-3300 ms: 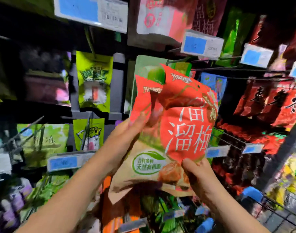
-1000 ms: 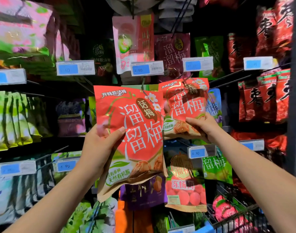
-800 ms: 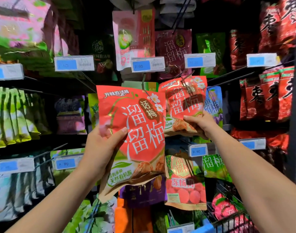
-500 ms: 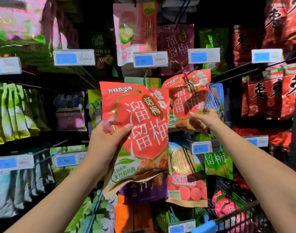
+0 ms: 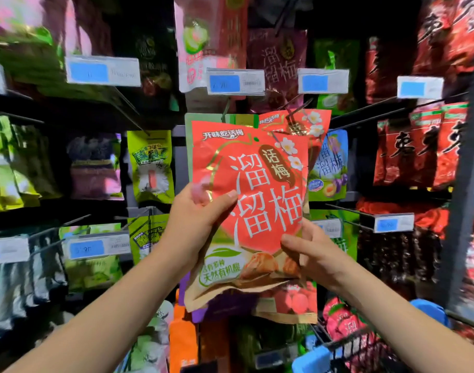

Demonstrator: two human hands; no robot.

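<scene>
Our left hand [image 5: 195,222] and right hand [image 5: 313,251] grip a snack bag [image 5: 257,200]; next, probably, aligning it with the peg [image 5: 293,110].

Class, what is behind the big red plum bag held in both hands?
A matching red bag peeks out top right, the rim of a green pack top left, a red-fruit pouch below. The big red plum bag covers most of each.

Dim shelving [image 5: 469,200] carries hanging snack bags [image 5: 151,165] and blue price tags [image 5: 102,71]; below the right hand [image 5: 313,251] sits perhaps a wire basket [image 5: 365,343].
</scene>
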